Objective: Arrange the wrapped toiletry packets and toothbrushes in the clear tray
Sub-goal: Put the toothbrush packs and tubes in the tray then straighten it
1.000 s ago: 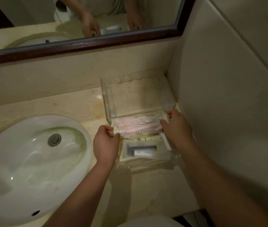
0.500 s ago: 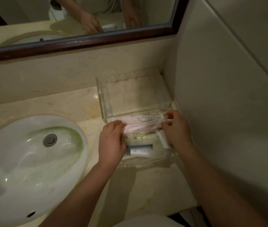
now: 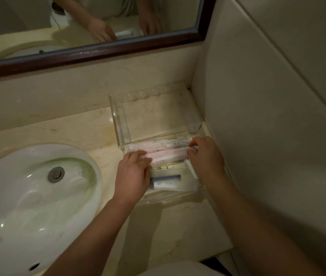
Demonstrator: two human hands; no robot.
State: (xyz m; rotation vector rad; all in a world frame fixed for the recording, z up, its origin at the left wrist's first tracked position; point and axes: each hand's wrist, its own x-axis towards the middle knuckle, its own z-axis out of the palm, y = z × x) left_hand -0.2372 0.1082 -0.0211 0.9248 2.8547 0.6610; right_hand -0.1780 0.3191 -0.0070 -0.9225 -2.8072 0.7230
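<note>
A clear, square-cornered acrylic tray (image 3: pixel 118 124) sits in the corner of the glossy cream marble counter (image 3: pixel 78 134), beside the smooth white oval basin (image 3: pixel 28 196). Both hands press on crinkly pink-and-white wrapped toothbrush packets (image 3: pixel 168 154) lying across its near section — left hand (image 3: pixel 132 176) flat on one end, right hand (image 3: pixel 206 156) pinching the other. A dark tube packet (image 3: pixel 166 180) lies just below.
</note>
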